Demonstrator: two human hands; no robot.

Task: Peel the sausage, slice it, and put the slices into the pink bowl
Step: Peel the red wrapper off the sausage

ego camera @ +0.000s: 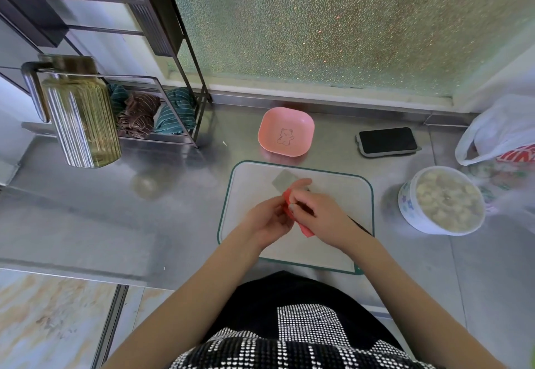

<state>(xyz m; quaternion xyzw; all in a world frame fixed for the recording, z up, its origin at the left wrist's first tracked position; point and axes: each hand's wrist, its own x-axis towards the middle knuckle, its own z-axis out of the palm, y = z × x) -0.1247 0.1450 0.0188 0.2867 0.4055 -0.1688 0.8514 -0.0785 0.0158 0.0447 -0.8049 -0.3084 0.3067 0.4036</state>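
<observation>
The sausage (292,212), in its red wrapper, is in the middle of the frame above the cutting board (341,195). The left hand (267,219) and right hand (317,209) pinch it together, forearms converging. The pink bowl (286,131) stands empty just beyond the board.

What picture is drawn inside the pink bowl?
A small bear outline, drawn in dark lines on the pink bowl; the head view shows it.
</observation>
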